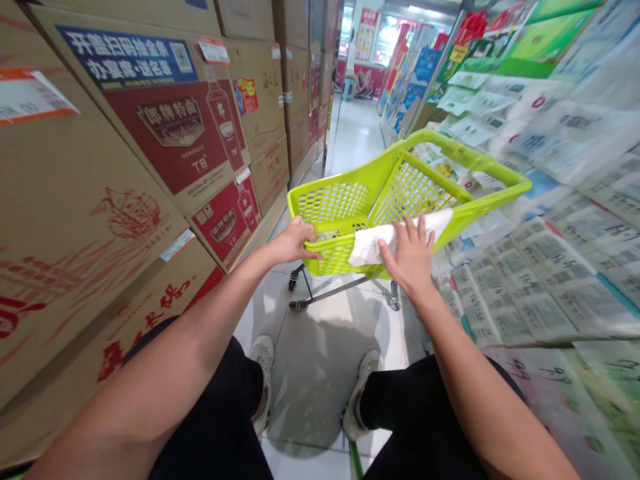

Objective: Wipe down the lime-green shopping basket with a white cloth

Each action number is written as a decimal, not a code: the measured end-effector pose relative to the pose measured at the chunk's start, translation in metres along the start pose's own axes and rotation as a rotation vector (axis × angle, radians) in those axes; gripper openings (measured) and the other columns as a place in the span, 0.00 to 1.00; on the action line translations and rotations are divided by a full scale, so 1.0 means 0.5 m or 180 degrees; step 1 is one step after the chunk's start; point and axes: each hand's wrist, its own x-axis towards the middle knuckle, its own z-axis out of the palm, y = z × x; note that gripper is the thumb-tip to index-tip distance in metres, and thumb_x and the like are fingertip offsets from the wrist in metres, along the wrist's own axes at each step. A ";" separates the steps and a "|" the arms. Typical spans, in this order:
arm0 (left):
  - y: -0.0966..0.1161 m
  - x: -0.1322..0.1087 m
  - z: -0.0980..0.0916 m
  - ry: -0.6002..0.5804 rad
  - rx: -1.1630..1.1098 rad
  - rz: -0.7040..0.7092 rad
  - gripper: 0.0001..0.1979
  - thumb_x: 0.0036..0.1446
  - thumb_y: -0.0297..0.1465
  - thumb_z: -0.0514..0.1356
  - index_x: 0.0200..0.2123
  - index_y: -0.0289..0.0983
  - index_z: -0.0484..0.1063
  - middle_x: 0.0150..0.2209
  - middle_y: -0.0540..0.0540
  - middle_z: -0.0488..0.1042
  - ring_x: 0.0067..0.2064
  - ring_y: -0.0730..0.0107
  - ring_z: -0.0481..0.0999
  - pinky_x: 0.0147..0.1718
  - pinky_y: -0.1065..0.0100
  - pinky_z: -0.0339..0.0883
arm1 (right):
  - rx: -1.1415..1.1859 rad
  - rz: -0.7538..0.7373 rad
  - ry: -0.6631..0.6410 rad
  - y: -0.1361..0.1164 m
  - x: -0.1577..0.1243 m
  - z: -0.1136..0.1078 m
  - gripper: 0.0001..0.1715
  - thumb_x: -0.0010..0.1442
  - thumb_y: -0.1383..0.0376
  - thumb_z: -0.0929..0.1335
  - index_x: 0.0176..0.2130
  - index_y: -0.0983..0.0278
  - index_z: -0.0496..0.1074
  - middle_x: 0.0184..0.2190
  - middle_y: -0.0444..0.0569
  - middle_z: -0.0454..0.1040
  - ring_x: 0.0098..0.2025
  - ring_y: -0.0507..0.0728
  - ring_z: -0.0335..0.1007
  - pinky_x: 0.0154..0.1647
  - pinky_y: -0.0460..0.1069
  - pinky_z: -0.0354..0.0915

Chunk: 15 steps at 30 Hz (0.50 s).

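A lime-green plastic shopping cart (345, 193) stands sideways in front of me on a dark metal frame with casters. My left hand (295, 241) grips the rim at its left front corner, fingers curled over the edge. Against the near side of the basket lies a white cloth (370, 245), draped over the rim. On the cloth rests my right hand (414, 257), palm down with its fingers spread. Part of the cloth is hidden under that hand. The cart's handle end points to the right.
Stacked cardboard cartons (200, 133) wall the aisle on the left. Plastic-wrapped paper packs (540, 267) are piled along the right, close to the cart's handle. Tiled floor (310, 373) lies between my shoes, and a blue stool (349, 87) stands far down the aisle.
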 end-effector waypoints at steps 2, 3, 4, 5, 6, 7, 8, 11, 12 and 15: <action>-0.007 0.000 -0.002 -0.0026 -0.0022 0.0010 0.23 0.54 0.44 0.74 0.25 0.38 0.66 0.32 0.51 0.71 0.40 0.63 0.67 0.53 0.57 0.55 | 0.0040 -0.0263 -0.0170 -0.056 -0.026 0.001 0.43 0.73 0.42 0.61 0.74 0.63 0.63 0.76 0.62 0.60 0.81 0.76 0.40 0.77 0.77 0.44; -0.010 0.001 -0.003 -0.0057 -0.0027 0.0022 0.21 0.54 0.42 0.74 0.26 0.38 0.67 0.32 0.50 0.72 0.41 0.62 0.68 0.53 0.57 0.56 | 0.0051 -0.0393 -0.0226 -0.080 -0.035 0.000 0.45 0.72 0.41 0.62 0.75 0.63 0.61 0.76 0.62 0.60 0.81 0.76 0.41 0.77 0.76 0.44; -0.014 0.002 -0.004 -0.0086 -0.0037 0.0037 0.18 0.55 0.40 0.73 0.26 0.38 0.69 0.33 0.50 0.74 0.41 0.62 0.69 0.54 0.57 0.56 | 0.0050 -0.0504 -0.0267 -0.098 -0.041 -0.003 0.46 0.71 0.41 0.63 0.76 0.63 0.61 0.75 0.62 0.61 0.80 0.77 0.42 0.77 0.75 0.45; -0.018 0.002 -0.006 -0.0114 -0.0055 0.0057 0.16 0.55 0.38 0.73 0.27 0.38 0.71 0.34 0.49 0.75 0.43 0.62 0.70 0.55 0.57 0.56 | 0.0046 -0.0601 -0.0286 -0.111 -0.043 -0.006 0.47 0.70 0.41 0.65 0.76 0.63 0.62 0.74 0.62 0.62 0.79 0.77 0.44 0.77 0.74 0.45; -0.021 0.001 -0.007 -0.0137 -0.0084 0.0083 0.13 0.55 0.37 0.72 0.28 0.38 0.73 0.36 0.48 0.77 0.44 0.61 0.71 0.56 0.57 0.57 | 0.0047 -0.0685 -0.0293 -0.117 -0.041 -0.010 0.45 0.70 0.42 0.65 0.75 0.62 0.64 0.72 0.62 0.64 0.77 0.76 0.48 0.78 0.73 0.45; -0.023 0.000 -0.009 -0.0154 -0.0116 0.0112 0.11 0.55 0.36 0.71 0.29 0.38 0.75 0.38 0.48 0.78 0.46 0.61 0.72 0.58 0.56 0.57 | 0.0060 -0.0759 -0.0290 -0.116 -0.037 -0.014 0.42 0.71 0.43 0.66 0.74 0.61 0.66 0.70 0.61 0.67 0.75 0.75 0.53 0.78 0.72 0.45; -0.024 -0.002 -0.011 -0.0146 -0.0140 0.0131 0.09 0.54 0.36 0.71 0.31 0.38 0.76 0.42 0.46 0.80 0.48 0.60 0.73 0.60 0.55 0.58 | 0.0090 -0.0822 -0.0281 -0.111 -0.031 -0.019 0.38 0.72 0.45 0.65 0.72 0.60 0.69 0.67 0.59 0.71 0.71 0.73 0.58 0.78 0.71 0.45; -0.024 -0.015 -0.018 0.0019 -0.0109 0.0085 0.10 0.51 0.36 0.73 0.31 0.39 0.78 0.54 0.42 0.79 0.59 0.53 0.72 0.66 0.52 0.60 | 0.0163 -0.0833 -0.0172 -0.079 -0.008 -0.027 0.28 0.75 0.50 0.63 0.64 0.58 0.76 0.58 0.55 0.78 0.63 0.68 0.67 0.79 0.68 0.43; -0.024 -0.019 -0.021 0.0080 -0.0070 0.0045 0.11 0.50 0.37 0.74 0.30 0.38 0.78 0.58 0.40 0.77 0.62 0.51 0.71 0.67 0.51 0.61 | 0.0140 -0.0750 -0.0103 -0.065 -0.002 -0.028 0.27 0.75 0.50 0.62 0.62 0.59 0.78 0.56 0.55 0.79 0.61 0.67 0.67 0.79 0.68 0.42; -0.027 -0.029 -0.031 0.0117 0.0128 -0.0071 0.14 0.50 0.41 0.75 0.30 0.38 0.78 0.64 0.38 0.73 0.67 0.47 0.68 0.70 0.48 0.62 | -0.0058 -0.0424 0.0061 -0.022 0.016 -0.027 0.27 0.75 0.48 0.62 0.56 0.60 0.80 0.51 0.57 0.80 0.59 0.70 0.68 0.78 0.70 0.43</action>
